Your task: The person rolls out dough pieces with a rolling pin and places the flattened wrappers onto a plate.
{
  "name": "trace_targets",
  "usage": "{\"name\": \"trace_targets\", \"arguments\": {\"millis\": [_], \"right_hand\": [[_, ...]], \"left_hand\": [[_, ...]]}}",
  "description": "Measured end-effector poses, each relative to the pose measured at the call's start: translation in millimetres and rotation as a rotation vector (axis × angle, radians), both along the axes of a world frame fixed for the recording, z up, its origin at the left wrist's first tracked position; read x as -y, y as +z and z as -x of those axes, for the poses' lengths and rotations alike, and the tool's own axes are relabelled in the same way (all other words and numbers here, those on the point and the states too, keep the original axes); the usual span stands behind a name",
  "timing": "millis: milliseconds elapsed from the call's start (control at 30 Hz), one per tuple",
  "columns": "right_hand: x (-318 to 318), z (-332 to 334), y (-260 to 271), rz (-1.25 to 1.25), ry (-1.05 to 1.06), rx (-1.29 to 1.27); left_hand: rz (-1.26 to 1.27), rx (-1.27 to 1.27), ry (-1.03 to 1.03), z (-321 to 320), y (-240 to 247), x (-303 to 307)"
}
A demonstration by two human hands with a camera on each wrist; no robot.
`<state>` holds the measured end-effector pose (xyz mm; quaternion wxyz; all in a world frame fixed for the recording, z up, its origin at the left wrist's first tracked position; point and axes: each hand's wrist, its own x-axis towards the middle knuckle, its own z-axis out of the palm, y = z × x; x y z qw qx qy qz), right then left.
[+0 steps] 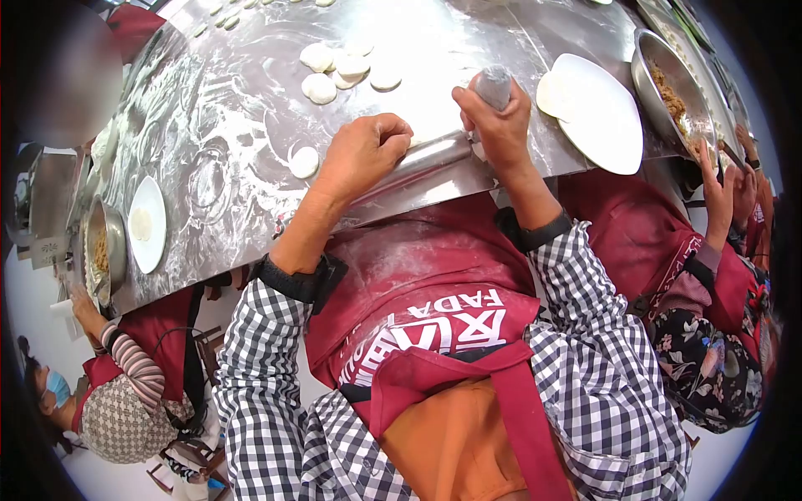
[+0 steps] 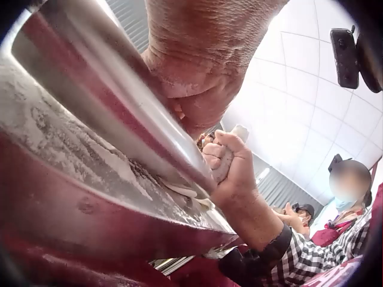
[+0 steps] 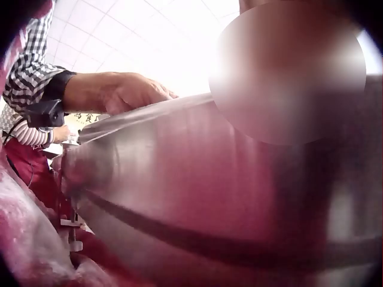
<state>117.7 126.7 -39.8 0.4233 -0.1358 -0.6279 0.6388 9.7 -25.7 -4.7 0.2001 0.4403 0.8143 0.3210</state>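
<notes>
In the head view my left hand point(image 1: 363, 154) lies over the left part of a shiny steel cylinder point(image 1: 433, 156) along the table's near edge. Its thumb and forefinger curl towards each other; what they hold, I cannot tell. My right hand point(image 1: 499, 125) grips a grey, floury, stick-like thing point(image 1: 493, 88), its rounded end sticking up from the fist. The left wrist view shows the cylinder point(image 2: 114, 89) large, running towards the right hand point(image 2: 239, 167), with thin pale dough point(image 2: 179, 188) beside it. In the right wrist view the left hand point(image 3: 134, 92) is low over the metal surface.
Flattened dough pieces point(image 1: 351, 65) lie beyond the hands on the floury steel table point(image 1: 225, 100); one dough piece point(image 1: 304, 162) sits by the left hand. A white plate point(image 1: 606, 125) with a dough round and a bowl of filling point(image 1: 668, 92) stand right. Other people flank me.
</notes>
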Motion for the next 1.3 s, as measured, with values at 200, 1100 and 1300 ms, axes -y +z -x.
{"name": "trace_targets", "arguments": {"millis": [200, 1100, 1300], "right_hand": [[20.6, -42.9, -4.9, 0.102, 0.013, -0.001], [27.3, -64.2, -2.2, 0.217, 0.169, -0.020], [29.2, -63.1, -1.7, 0.177, 0.106, 0.013]], "left_hand": [[0.038, 0.032, -0.056, -3.4, -6.7, 0.4], [-0.066, 0.163, -0.039, -5.6, -18.3, -5.0], [-0.048, 0.136, -0.037, -5.1, -18.7, -6.7]]}}
